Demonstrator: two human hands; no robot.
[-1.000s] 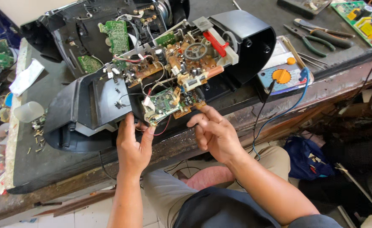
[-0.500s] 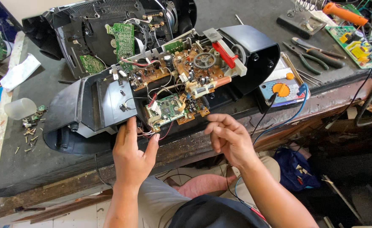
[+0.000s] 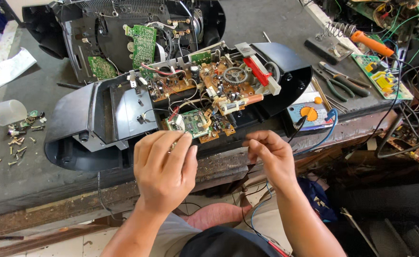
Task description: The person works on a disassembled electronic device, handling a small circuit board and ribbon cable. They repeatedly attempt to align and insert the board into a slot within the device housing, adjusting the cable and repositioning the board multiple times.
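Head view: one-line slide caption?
Left hand touches the small green circuit board of an opened black stereo; right hand curled beside it.

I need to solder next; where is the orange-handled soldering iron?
In the head view, the soldering iron lies at the bench's far right, beside its coiled stand, above the pliers.

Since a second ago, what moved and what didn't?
The right hand pulled back from the small green circuit board toward the bench edge, fingers curled; whether it pinches a wire is unclear. The left hand stayed at the board's front edge, fingertips touching it. The opened black radio shell, the screws and the multimeter did not move.
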